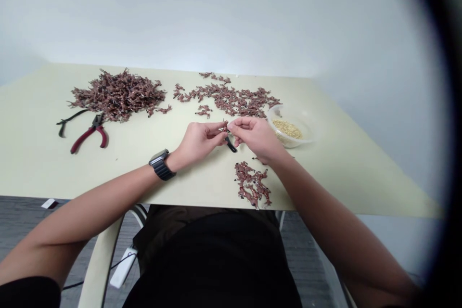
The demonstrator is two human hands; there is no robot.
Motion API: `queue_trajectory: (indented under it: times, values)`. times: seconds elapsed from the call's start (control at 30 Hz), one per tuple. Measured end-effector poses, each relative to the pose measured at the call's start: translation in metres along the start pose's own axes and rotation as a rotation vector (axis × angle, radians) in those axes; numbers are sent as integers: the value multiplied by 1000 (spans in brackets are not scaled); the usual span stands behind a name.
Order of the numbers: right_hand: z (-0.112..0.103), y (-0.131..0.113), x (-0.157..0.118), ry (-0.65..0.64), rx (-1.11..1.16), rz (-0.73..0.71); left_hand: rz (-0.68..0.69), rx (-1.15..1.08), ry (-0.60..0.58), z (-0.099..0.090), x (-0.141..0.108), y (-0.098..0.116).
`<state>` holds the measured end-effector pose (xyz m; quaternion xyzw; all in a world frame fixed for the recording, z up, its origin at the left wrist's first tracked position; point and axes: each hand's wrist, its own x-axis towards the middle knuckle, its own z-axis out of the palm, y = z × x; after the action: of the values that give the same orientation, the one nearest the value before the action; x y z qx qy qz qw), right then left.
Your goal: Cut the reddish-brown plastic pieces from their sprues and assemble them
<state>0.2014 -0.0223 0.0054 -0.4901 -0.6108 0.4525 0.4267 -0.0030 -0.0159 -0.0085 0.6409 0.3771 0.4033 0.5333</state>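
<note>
Above the middle of the table, my left hand (204,140), with a dark watch at the wrist, pinches a small reddish-brown animal figurine (225,127). Its fingertips meet those of my right hand (254,135), which is closed in a pinch at the same spot. What the right fingers grip is too small to make out. A black tool handle (231,145) shows just beneath the hands; the rest of that tool is hidden. Below my right wrist lies a small group of similar brown figurines (254,190), close to the table's front edge.
A large heap of brown figurines (121,91) stands at the back left. Red-handled pliers (88,137) and a black-handled tool (67,121) lie before it. More figurines (234,98) spread across the back middle. Right of them, a clear plastic bowl (306,130) holds small gold-coloured pieces.
</note>
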Motion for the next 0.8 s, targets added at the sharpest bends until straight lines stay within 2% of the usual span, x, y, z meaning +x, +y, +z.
queue_trajectory:
  times: [0.1, 0.23, 0.27, 0.33, 0.43, 0.53, 0.6, 0.67, 0.73, 0.8]
  values:
    - [-6, 0, 0, 24, -179, -172, -38, -3, -39, -2, 1, 6]
    - [-13, 1, 2, -13, -521, -559, -123, -123, -128, -6, 3, 14]
    - [-14, 2, 2, -35, -575, -623, -131, -137, -138, -7, 4, 15]
    - [-14, 3, 1, -43, -617, -659, -129, -144, -136, -8, 4, 16]
    - [-8, 4, -1, 17, -543, -522, -92, -101, -91, -7, 2, 13]
    - [0, 2, -3, 44, -286, -240, 4, 44, -39, -5, 0, 9]
    - [4, 0, -2, -14, -36, -42, 111, 196, 1, -4, -2, 6]
    - [4, -1, 1, -132, 217, 104, 216, 356, 51, -5, -3, 4]
    - [3, 0, 3, -229, 411, 181, 277, 455, 93, -6, -3, 3]
    - [2, 2, 4, -234, 489, 199, 284, 454, 89, -5, -2, 3]
